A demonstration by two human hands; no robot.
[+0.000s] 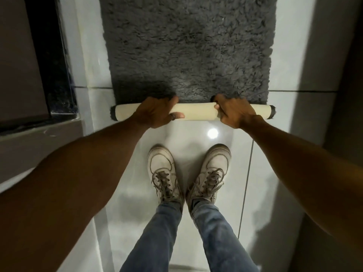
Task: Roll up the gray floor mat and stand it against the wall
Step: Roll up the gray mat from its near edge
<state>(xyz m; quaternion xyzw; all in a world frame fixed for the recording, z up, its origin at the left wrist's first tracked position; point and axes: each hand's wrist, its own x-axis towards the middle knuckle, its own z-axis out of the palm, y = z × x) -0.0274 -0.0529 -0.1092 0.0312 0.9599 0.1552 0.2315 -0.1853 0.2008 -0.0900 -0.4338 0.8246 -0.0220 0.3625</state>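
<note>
Fingers of the left hand (157, 112) and right hand (233, 112) curl closed around the cream-backed roll at the gray floor mat's (188, 46) near end.

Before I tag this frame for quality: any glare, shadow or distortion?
Head view: lamp glare on the glossy floor tiles; shadow darkens the gray mat near the left hand; wide-angle stretch enlarges the forearms; dim edges.

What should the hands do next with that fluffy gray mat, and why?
Probably push the cream-backed roll forward another turn. The left hand and right hand grip a thin roll, while most of the shaggy gray floor mat lies flat on the white tiled floor.
</note>
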